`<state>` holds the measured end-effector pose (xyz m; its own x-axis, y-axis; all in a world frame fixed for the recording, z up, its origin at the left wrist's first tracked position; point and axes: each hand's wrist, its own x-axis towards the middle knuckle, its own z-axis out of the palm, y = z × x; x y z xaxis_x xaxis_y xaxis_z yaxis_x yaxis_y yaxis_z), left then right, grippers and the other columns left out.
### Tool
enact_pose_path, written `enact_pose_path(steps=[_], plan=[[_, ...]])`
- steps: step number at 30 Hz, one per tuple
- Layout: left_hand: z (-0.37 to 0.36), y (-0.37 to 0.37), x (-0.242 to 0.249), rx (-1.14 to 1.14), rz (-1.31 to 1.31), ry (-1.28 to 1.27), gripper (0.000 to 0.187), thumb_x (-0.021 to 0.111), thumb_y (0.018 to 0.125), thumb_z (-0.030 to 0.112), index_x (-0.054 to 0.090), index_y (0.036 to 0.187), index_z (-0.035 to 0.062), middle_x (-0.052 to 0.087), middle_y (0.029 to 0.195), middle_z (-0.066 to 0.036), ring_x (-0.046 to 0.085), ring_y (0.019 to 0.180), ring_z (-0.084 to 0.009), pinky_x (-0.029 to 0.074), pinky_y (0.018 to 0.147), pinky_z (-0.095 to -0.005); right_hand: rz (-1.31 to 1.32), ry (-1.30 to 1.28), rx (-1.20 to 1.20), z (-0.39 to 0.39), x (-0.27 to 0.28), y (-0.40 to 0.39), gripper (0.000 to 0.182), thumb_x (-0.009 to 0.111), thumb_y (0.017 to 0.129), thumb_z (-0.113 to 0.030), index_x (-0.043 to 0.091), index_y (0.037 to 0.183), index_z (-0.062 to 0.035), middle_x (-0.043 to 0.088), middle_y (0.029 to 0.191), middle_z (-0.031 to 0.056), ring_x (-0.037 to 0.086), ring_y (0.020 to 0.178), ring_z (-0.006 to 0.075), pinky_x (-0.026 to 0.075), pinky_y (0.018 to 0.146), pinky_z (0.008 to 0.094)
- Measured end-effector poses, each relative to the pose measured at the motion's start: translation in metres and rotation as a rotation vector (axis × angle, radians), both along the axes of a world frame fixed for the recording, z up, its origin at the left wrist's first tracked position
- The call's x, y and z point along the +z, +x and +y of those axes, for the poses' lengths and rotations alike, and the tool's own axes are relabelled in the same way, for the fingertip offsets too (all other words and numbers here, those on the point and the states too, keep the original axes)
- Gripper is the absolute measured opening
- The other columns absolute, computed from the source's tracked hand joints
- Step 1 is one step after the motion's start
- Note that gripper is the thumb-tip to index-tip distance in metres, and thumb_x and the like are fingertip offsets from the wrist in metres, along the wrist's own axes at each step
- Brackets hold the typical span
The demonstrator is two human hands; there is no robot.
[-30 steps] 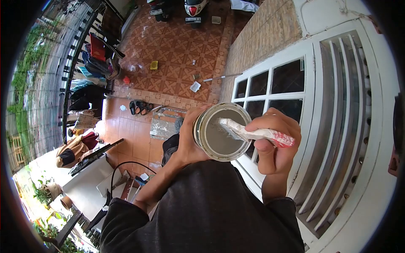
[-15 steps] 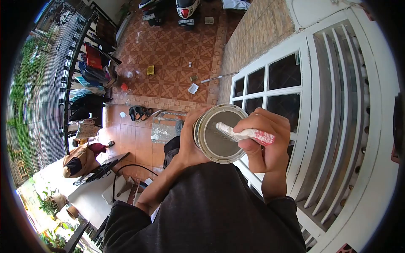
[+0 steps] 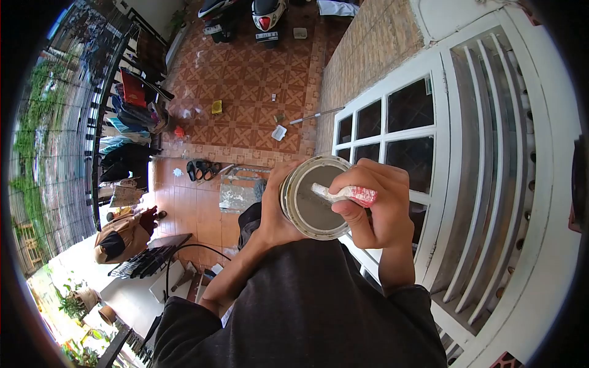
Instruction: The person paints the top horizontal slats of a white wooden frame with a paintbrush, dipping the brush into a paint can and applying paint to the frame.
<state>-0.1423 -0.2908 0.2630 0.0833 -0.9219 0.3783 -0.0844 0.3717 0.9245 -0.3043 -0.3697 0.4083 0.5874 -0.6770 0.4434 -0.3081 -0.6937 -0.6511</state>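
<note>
A round open can [image 3: 288,205] is held near my chest, with grey paint [image 3: 316,214] inside. My left hand [image 3: 276,211] wraps round the can's left side. Between the thumb and fingers of my right hand [image 3: 383,205] is a stick-like handle [image 3: 362,195], caked in white with a red end. It slants over the can's opening, its pale left part above the grey surface. Whether it touches the paint, and what its lower end looks like, I cannot tell.
White-framed glass door panels [image 3: 408,138] and a louvred window [image 3: 491,172] stand on the right. Below on the tiled floor are a paint-spattered step [image 3: 238,198], black sandals [image 3: 202,170] and a white tray [image 3: 278,133]. Clothes [image 3: 126,144] hang at the left; scooters [image 3: 268,18] are parked at the back.
My right hand and the handle have moved a little left and the handle lies flatter. The can has shifted slightly left and down, still in my left hand.
</note>
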Motion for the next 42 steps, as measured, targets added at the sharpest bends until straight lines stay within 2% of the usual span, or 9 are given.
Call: enact_pose_path(steps=[9, 13, 14, 18, 33, 36, 40, 41, 42], plan=[[0.001, 0.001, -0.005, -0.031, 0.061, 0.054, 0.113, 0.099, 0.049, 0.03, 0.038, 0.14, 0.0039, 0.054, 0.134, -0.021, 0.054, 0.123, -0.0351, 0.04, 0.106, -0.0468, -0.285, 0.124, -0.082, 0.0, -0.002, -0.017, 0.021, 0.071, 0.086, -0.018, 0.064, 0.078, 0.0001, 0.064, 0.07, 0.0099, 0.057, 0.053, 0.02, 0.041, 0.049, 0.0296], [0.0, -0.001, -0.01, -0.041, 0.087, 0.081, 0.114, 0.1, 0.048, 0.032, 0.038, 0.14, 0.0035, 0.053, 0.135, -0.021, 0.053, 0.125, -0.0359, 0.04, 0.107, -0.0471, -0.538, 0.208, -0.261, 0.009, -0.017, -0.027, 0.036, 0.057, 0.099, -0.029, 0.062, 0.086, 0.0039, 0.063, 0.075, 0.0118, 0.048, 0.055, 0.012, 0.035, 0.051, 0.0265], [-0.001, -0.001, -0.01, -0.041, 0.074, 0.07, 0.115, 0.1, 0.047, 0.032, 0.038, 0.14, 0.0034, 0.053, 0.135, -0.021, 0.053, 0.125, -0.036, 0.04, 0.107, -0.0471, -0.512, 0.259, -0.255, 0.01, -0.014, -0.033, 0.042, 0.049, 0.103, -0.033, 0.06, 0.087, 0.0039, 0.061, 0.077, 0.011, 0.042, 0.056, 0.0092, 0.031, 0.05, 0.0244], [-0.002, -0.001, -0.013, -0.047, 0.043, 0.068, 0.116, 0.1, 0.046, 0.035, 0.039, 0.139, 0.0028, 0.053, 0.136, -0.02, 0.052, 0.126, -0.0358, 0.04, 0.108, -0.0468, -0.712, 0.316, -0.377, 0.008, -0.026, -0.036, 0.044, 0.044, 0.105, -0.034, 0.058, 0.085, 0.002, 0.058, 0.077, 0.0107, 0.041, 0.055, 0.0085, 0.03, 0.049, 0.0221], [-0.004, 0.0, -0.01, -0.061, 0.077, 0.114, 0.115, 0.1, 0.045, 0.037, 0.04, 0.138, 0.0024, 0.053, 0.135, -0.019, 0.054, 0.125, -0.034, 0.042, 0.107, -0.0447, -1.129, 0.633, -0.767, 0.013, -0.044, -0.022, 0.04, 0.046, 0.104, -0.042, 0.053, 0.086, -0.0073, 0.045, 0.069, 0.001, 0.037, 0.056, 0.0081, 0.029, 0.052, 0.0239], [-0.007, -0.002, -0.009, -0.067, 0.076, 0.115, 0.115, 0.1, 0.045, 0.035, 0.04, 0.138, 0.0026, 0.053, 0.135, -0.019, 0.054, 0.125, -0.0334, 0.041, 0.107, -0.0442, -1.156, 0.789, -0.634, 0.018, -0.056, -0.038, 0.039, 0.046, 0.105, -0.043, 0.054, 0.088, -0.0085, 0.048, 0.074, 0.0007, 0.039, 0.057, 0.0073, 0.03, 0.051, 0.0222], [-0.01, -0.011, -0.009, -0.135, 0.186, 0.108, 0.118, 0.101, 0.046, 0.031, 0.035, 0.139, 0.003, 0.052, 0.136, -0.018, 0.053, 0.125, -0.031, 0.041, 0.107, -0.0435, -1.205, 0.779, -0.633, 0.021, -0.066, -0.04, 0.043, 0.047, 0.103, -0.046, 0.056, 0.088, -0.0063, 0.046, 0.064, -0.0005, 0.041, 0.053, 0.0071, 0.031, 0.05, 0.0227], [-0.012, -0.014, -0.009, -0.162, 0.228, 0.093, 0.119, 0.102, 0.046, 0.03, 0.034, 0.14, 0.003, 0.051, 0.136, -0.018, 0.053, 0.125, -0.0303, 0.041, 0.107, -0.0434, -1.206, 0.762, -0.743, 0.021, -0.057, -0.033, 0.044, 0.049, 0.103, -0.047, 0.056, 0.089, -0.006, 0.048, 0.064, -0.0001, 0.041, 0.053, 0.0074, 0.031, 0.05, 0.0231], [-0.012, -0.014, -0.003, -0.132, 0.106, 0.09, 0.122, 0.102, 0.047, 0.027, 0.03, 0.142, 0.0037, 0.05, 0.137, -0.017, 0.053, 0.126, -0.0286, 0.041, 0.108, -0.0434, -1.235, 0.794, -0.713, 0.022, -0.06, -0.036, 0.045, 0.049, 0.102, -0.048, 0.057, 0.089, -0.0058, 0.048, 0.064, -0.0001, 0.041, 0.053, 0.0075, 0.031, 0.05, 0.0232]])
